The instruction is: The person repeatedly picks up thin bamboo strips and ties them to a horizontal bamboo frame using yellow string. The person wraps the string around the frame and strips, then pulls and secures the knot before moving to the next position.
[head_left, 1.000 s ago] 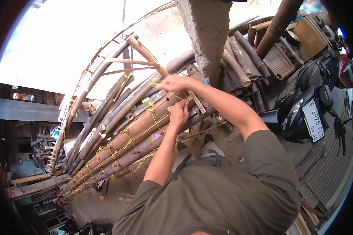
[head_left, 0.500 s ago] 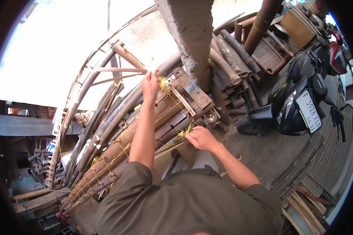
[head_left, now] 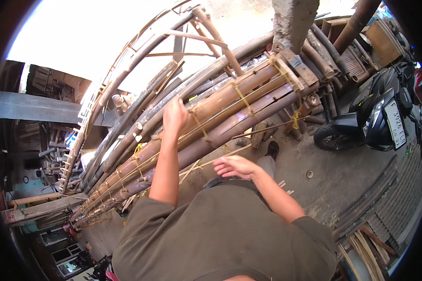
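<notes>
Fingers [head_left: 222, 164] of the right hand [head_left: 239, 167] are extended and slightly parted, gripping nothing visible, on the wearer's side of the lashed bamboo frame [head_left: 229, 129] and apart from it. Left hand [head_left: 175, 116]: fingers bent, over the frame's far pole; whether they close on anything cannot be told.

The frame, serving as landmark, runs obliquely before the wearer: two thick, smooth, round brown bamboo poles, jointed at intervals, with narrower lengths between them. Thin yellow cord [head_left: 240, 93] crosses the poles in taut bands. At the frame's right end sits a rough, squared wooden block [head_left: 305, 74]; just below that end, a frayed yellow tuft [head_left: 295, 120] hangs about a slender brown stick [head_left: 262, 130].

Beyond the frame are a curved bamboo arch [head_left: 143, 45] with ladder-like rungs and, behind the right end, a coarse, pitted concrete pillar [head_left: 293, 23]. Cut bamboo tubes [head_left: 318, 63], hollow-ended, lie stacked right of the frame. Farther right stands a glossy black motorcycle [head_left: 377, 124]. On the wearer's side of the frame, a small pale ring [head_left: 310, 174] lies on the dusty grey floor [head_left: 323, 192].
</notes>
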Demonstrator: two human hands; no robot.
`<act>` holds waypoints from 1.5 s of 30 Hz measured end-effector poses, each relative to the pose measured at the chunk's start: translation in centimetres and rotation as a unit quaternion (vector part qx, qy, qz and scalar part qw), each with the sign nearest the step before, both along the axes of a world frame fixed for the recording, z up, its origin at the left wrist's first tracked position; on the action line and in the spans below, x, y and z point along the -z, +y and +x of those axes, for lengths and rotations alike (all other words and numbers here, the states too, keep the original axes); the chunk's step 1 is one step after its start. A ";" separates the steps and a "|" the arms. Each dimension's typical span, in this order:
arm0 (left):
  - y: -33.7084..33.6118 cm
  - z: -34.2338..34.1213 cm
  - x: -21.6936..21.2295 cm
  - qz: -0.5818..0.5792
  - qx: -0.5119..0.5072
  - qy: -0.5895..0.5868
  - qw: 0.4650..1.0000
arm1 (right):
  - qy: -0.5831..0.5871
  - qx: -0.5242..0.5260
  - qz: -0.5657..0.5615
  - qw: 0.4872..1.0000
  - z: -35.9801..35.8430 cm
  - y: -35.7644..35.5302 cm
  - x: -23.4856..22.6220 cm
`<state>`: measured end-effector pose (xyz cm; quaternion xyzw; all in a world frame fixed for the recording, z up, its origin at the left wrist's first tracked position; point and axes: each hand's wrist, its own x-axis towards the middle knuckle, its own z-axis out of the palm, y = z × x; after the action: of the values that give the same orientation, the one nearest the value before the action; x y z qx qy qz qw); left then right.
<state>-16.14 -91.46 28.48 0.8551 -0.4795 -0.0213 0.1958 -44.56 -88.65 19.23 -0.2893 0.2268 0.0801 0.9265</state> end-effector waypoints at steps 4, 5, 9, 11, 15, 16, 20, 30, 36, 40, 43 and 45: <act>7.8 -2.8 2.5 0.180 0.102 0.144 0.968 | 0.037 0.497 0.175 0.849 7.4 3.2 -1.5; 8.2 -3.7 3.6 0.151 0.085 0.112 0.979 | 0.025 0.618 0.133 0.774 9.5 2.3 -4.0; 8.5 -3.9 6.8 0.073 0.075 0.135 0.985 | -0.060 0.468 -0.205 0.858 17.4 3.8 -12.6; 8.9 -4.0 9.0 -0.072 0.062 0.075 0.993 | -0.182 0.073 -0.547 0.814 20.5 -1.9 -12.6; 8.2 -4.6 5.6 -0.027 0.056 0.230 0.971 | 0.161 -0.091 -0.814 0.551 21.9 -9.6 -10.2; 8.4 -4.6 5.5 -0.027 0.056 0.224 0.973 | 0.167 -0.111 -0.791 0.579 22.1 -10.6 -8.2; 10.2 -3.1 9.5 -0.029 0.130 -0.028 0.991 | -0.143 -0.003 -0.532 0.835 20.3 -9.7 -9.4; 3.6 -1.4 2.2 -0.175 0.039 0.342 0.923 | -0.039 -0.010 -0.652 0.757 7.6 2.5 -4.1; -3.0 7.5 11.2 -0.044 0.025 0.150 0.987 | -0.025 -0.009 -0.780 0.625 7.3 3.5 -3.9; 0.3 8.9 9.5 -0.003 0.082 0.098 0.992 | 0.008 0.039 -0.810 0.585 9.5 9.5 -3.8; 7.4 8.9 3.3 0.007 0.064 0.057 0.996 | -0.030 0.036 -0.591 0.805 12.4 14.8 -1.4; 14.4 9.3 1.9 0.011 0.049 0.043 0.998 | -0.020 0.030 -0.272 0.962 14.4 18.6 0.8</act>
<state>-6.84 -77.08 26.62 0.8307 -0.5120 -0.0730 0.2060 -30.14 -70.02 18.39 -0.5249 0.2298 -0.0184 0.8194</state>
